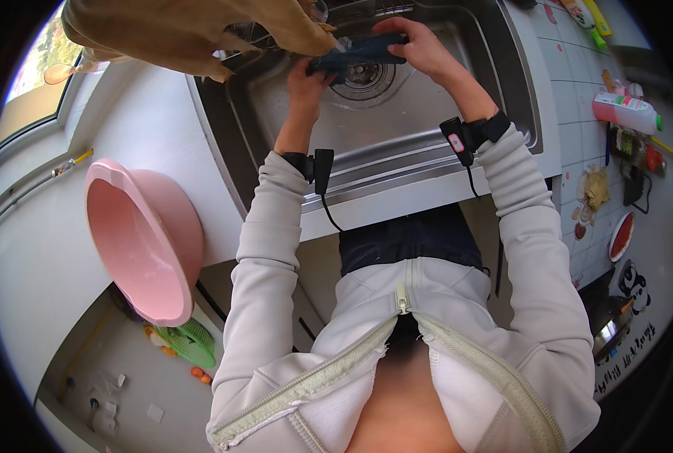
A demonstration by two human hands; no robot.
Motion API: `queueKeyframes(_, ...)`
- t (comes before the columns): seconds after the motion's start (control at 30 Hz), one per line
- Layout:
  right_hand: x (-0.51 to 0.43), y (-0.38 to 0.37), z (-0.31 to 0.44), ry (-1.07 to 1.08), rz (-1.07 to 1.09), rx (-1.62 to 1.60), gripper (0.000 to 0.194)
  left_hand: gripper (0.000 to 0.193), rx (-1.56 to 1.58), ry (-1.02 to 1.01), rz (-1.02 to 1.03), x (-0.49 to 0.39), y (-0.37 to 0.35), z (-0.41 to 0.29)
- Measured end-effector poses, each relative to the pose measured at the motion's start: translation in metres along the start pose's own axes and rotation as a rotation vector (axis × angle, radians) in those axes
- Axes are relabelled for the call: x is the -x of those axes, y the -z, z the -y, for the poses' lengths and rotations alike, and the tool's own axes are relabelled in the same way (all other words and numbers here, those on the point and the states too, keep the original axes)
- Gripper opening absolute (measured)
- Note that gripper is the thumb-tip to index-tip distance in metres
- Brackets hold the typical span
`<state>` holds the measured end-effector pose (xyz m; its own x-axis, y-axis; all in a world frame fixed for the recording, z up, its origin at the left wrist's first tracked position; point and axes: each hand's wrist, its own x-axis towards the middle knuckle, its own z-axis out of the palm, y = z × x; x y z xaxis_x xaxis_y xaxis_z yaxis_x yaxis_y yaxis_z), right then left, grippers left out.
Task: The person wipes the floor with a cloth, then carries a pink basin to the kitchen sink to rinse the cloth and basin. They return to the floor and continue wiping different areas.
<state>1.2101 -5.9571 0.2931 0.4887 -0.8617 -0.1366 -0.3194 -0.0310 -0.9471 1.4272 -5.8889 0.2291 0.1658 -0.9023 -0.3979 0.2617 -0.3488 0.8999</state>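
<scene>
A dark blue cloth [365, 52] is stretched between my two hands above the drain [362, 76] of a stainless steel sink [382, 124]. Its left end is gripped by my left hand [307, 82]. My right hand [418, 45] holds the right end between thumb and fingers, with the index finger raised above it. Something clear, perhaps water, shows at the cloth's upper edge. A brown cloth or hide-like sheet [200, 28] hangs close to the camera at the upper left and hides part of the sink and whatever is behind it.
A pink plastic basin [138, 243] stands tilted on the white counter at the left, with a green plastic basket [192, 342] below it. Along the right counter are a pink-liquid bottle [625, 111], a red-lined bowl [621, 236] and a crumpled yellowish cloth [597, 189].
</scene>
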Motion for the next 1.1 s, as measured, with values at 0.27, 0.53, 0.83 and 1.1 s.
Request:
queueKeyframes(0.27, 0.007, -0.060, -0.043, -0.085, -0.070, -0.417, 0.060, 0.044, 0.361, 0.163, 0.170, 0.031, -0.019, -0.024)
queueKeyframes(0.53, -0.009, -0.065, -0.003, 0.262, -0.205, -0.192, 0.054, 0.041, 0.849, 0.210, 0.316, 0.031, -0.033, -0.025)
queueKeyframes(0.83, 0.006, -0.078, 0.014, -0.191, -0.020, -1.067, 0.052, 0.042, 0.898, 0.108, 0.450, 0.032, -0.026, -0.039)
queueKeyframes(1.1, -0.027, -0.065, 0.000, -0.334, 0.223, -1.485, 0.035, 0.055, -0.594, -0.439, 0.189, 0.038, 0.005, -0.061)
